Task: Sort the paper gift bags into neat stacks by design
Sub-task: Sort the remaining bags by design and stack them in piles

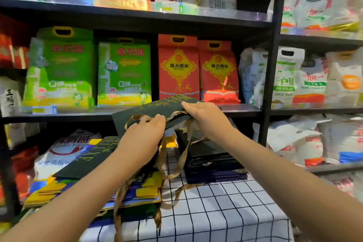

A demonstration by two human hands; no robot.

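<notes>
Both my hands hold a flat dark green gift bag (151, 109) with gold lettering, lifted above the table. My left hand (146, 133) grips its near edge by the gold ribbon handles (177, 161), which dangle down. My right hand (204, 115) grips the bag's right edge. Below on the left lies a mixed pile (94, 188): another dark green bag (92, 159) on top of blue-and-yellow bags. At centre right sits a stack of dark bags (212, 163).
The table wears a white cloth with a black grid (225, 212). Black metal shelves (269, 76) stand right behind it, packed with green, red and white rice sacks. More sacks fill the lower shelves on both sides.
</notes>
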